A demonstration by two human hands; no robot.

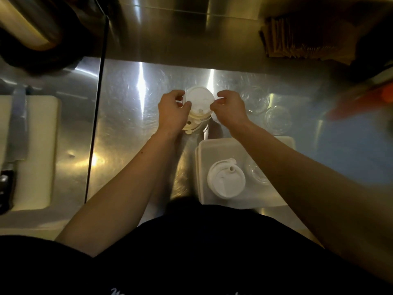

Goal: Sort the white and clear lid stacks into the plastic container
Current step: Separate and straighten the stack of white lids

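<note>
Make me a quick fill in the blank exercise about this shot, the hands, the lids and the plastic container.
1. Both hands, the left hand and the right hand, grip a stack of ____ lids.
2. The white lid stack already in the plastic container sits beside a stack of ____ lids.
3. Two more clear lid stacks stand on the ____ counter.

Missing words: white; clear; steel
</note>
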